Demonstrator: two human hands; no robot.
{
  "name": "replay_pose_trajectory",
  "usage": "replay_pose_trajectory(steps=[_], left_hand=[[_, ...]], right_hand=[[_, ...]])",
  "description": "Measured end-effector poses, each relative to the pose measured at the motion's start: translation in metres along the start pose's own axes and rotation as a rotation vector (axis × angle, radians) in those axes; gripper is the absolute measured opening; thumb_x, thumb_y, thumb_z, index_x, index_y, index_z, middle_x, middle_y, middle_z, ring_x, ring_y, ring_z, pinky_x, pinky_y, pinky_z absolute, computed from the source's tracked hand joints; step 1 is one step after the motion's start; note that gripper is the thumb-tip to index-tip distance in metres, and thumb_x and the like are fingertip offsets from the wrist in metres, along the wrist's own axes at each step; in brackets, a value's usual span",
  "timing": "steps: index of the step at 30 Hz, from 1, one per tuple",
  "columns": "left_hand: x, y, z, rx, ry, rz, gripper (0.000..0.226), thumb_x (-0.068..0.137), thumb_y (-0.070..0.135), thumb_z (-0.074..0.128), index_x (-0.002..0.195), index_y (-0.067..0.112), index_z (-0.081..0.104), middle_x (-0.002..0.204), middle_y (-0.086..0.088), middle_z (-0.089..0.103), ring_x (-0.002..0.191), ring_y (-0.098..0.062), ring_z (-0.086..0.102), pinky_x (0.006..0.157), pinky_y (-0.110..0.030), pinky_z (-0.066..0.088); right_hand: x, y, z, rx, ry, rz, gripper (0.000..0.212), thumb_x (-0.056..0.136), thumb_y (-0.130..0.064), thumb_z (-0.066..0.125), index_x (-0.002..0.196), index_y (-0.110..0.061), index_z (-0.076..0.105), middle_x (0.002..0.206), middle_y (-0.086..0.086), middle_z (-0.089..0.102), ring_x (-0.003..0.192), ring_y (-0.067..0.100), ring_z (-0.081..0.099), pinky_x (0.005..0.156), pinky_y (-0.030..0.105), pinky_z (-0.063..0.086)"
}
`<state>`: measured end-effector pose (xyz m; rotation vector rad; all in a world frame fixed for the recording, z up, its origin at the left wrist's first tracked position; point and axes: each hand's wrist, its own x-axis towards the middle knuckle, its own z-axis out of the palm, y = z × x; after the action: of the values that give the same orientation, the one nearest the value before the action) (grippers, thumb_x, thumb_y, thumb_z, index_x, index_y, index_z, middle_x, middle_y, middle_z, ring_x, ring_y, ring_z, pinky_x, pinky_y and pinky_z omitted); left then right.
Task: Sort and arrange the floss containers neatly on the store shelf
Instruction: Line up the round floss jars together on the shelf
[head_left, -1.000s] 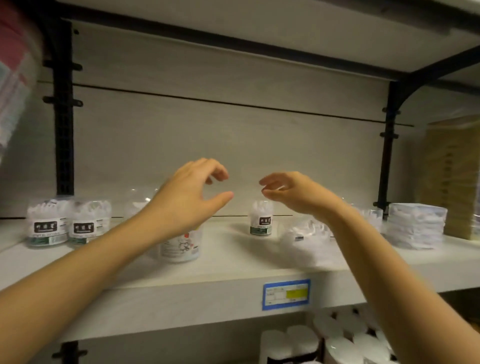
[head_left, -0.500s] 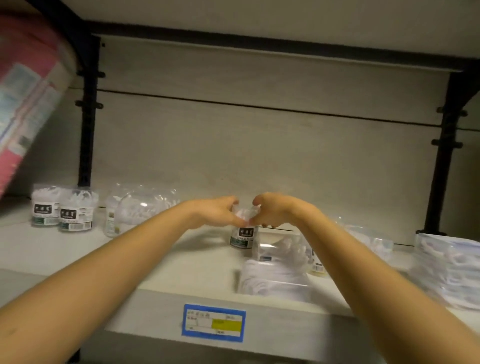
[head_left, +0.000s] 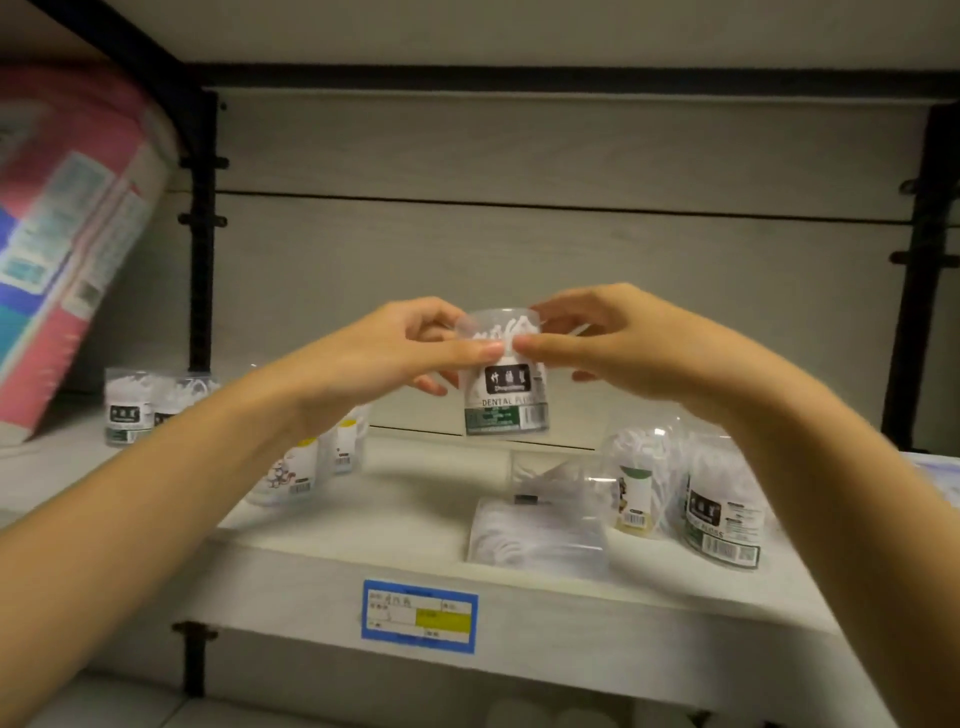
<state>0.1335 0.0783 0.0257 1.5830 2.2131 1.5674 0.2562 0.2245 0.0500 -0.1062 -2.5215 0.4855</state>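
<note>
A clear round floss container (head_left: 506, 395) with a black and green "DENTAL FLOSS" label hangs upright above the white shelf (head_left: 405, 525). My left hand (head_left: 400, 348) and my right hand (head_left: 608, 343) both pinch its upper part from either side. Two matching containers (head_left: 137, 408) stand at the shelf's far left. Behind my left forearm sit other clear tubs (head_left: 291, 470). On the right are a flat clear pack (head_left: 537, 530), a yellow-labelled tub (head_left: 636, 493) and a tilted black-labelled container (head_left: 724, 512).
A pink and blue package (head_left: 67, 234) leans in from the left beside a black upright post (head_left: 202, 234). Another black post (head_left: 924, 270) bounds the right. A blue price tag (head_left: 420, 616) is on the shelf's front edge.
Both hands closed on the floss container that stood at the back of the shelf and lifted it up off the shelf. The view has moved closer and shifted left.
</note>
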Motion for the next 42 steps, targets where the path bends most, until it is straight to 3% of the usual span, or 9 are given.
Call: replay_pose_trajectory(steps=[5,9,13,17,21,27,36,39,42], left_hand=[[-0.042,0.002,0.007,-0.041,-0.005,-0.023,0.049,0.066,0.041,0.065,0.111,0.022,0.06,0.102,0.0,0.071,0.09,-0.008,0.067,0.074,-0.019,0.053],[-0.057,-0.003,-0.004,-0.077,0.042,-0.034,0.051,0.063,0.036,0.069,0.111,0.02,0.06,0.106,-0.008,0.067,0.091,-0.018,0.065,0.076,-0.021,0.053],[-0.073,-0.012,-0.029,-0.072,0.04,-0.03,0.049,0.066,0.04,0.074,0.11,0.022,0.061,0.102,-0.005,0.068,0.095,-0.021,0.064,0.087,-0.032,0.052],[-0.09,-0.029,-0.059,-0.059,0.056,-0.012,0.053,0.063,0.044,0.068,0.111,0.024,0.058,0.09,0.008,0.064,0.08,-0.002,0.061,0.077,-0.018,0.052],[-0.111,-0.056,-0.106,-0.015,0.044,-0.003,0.052,0.064,0.042,0.068,0.112,0.025,0.058,0.095,0.009,0.063,0.089,-0.008,0.061,0.083,-0.02,0.051],[-0.128,-0.095,-0.202,0.004,-0.002,0.053,0.045,0.072,0.033,0.068,0.115,0.024,0.056,0.093,0.008,0.061,0.079,0.001,0.059,0.067,-0.006,0.048],[-0.122,-0.132,-0.291,0.153,-0.078,0.009,0.08,0.062,0.053,0.062,0.134,0.026,0.041,0.128,0.005,0.053,0.113,-0.005,0.052,0.09,-0.018,0.043],[-0.117,-0.136,-0.294,0.306,-0.085,-0.009,0.068,0.078,0.045,0.062,0.135,0.021,0.035,0.121,-0.001,0.056,0.109,-0.013,0.055,0.095,-0.032,0.046],[-0.105,-0.139,-0.289,0.622,-0.085,-0.003,0.053,0.091,0.036,0.052,0.135,0.013,0.033,0.126,-0.007,0.045,0.104,-0.021,0.051,0.083,-0.032,0.045]], right_hand=[[-0.039,-0.005,0.017,0.042,-0.015,-0.029,0.056,0.075,-0.059,0.053,0.125,-0.034,0.052,0.104,-0.02,0.06,0.091,-0.003,0.059,0.068,0.014,0.048],[-0.043,-0.015,0.031,0.126,0.018,-0.057,0.063,0.066,-0.063,0.05,0.124,-0.037,0.052,0.109,-0.018,0.062,0.093,-0.002,0.061,0.078,0.019,0.052],[-0.039,-0.032,0.049,0.223,0.031,-0.075,0.056,0.061,-0.065,0.051,0.112,-0.044,0.056,0.1,-0.022,0.064,0.089,-0.004,0.061,0.073,0.022,0.055],[-0.028,-0.06,0.077,0.251,0.023,-0.077,0.052,0.057,-0.067,0.049,0.104,-0.048,0.055,0.097,-0.024,0.063,0.085,-0.014,0.059,0.066,0.012,0.049],[-0.015,-0.099,0.115,0.256,0.037,-0.084,0.063,0.055,-0.069,0.05,0.113,-0.045,0.055,0.099,-0.023,0.064,0.088,-0.014,0.058,0.071,0.015,0.048],[0.023,-0.179,0.178,0.219,0.14,-0.073,0.074,0.057,-0.07,0.05,0.124,-0.038,0.051,0.108,-0.021,0.06,0.091,-0.005,0.06,0.07,0.017,0.05],[0.085,-0.25,0.227,0.085,0.156,-0.034,0.074,0.069,-0.058,0.058,0.134,-0.026,0.042,0.125,-0.009,0.053,0.087,-0.003,0.055,0.072,0.017,0.052],[0.1,-0.251,0.237,0.057,0.125,-0.025,0.07,0.073,-0.048,0.063,0.135,-0.022,0.042,0.131,-0.002,0.052,0.094,0.005,0.056,0.081,0.022,0.052],[0.116,-0.245,0.248,0.077,0.082,0.003,0.063,0.078,-0.036,0.067,0.134,-0.018,0.044,0.13,0.002,0.053,0.096,0.01,0.057,0.082,0.023,0.05]])
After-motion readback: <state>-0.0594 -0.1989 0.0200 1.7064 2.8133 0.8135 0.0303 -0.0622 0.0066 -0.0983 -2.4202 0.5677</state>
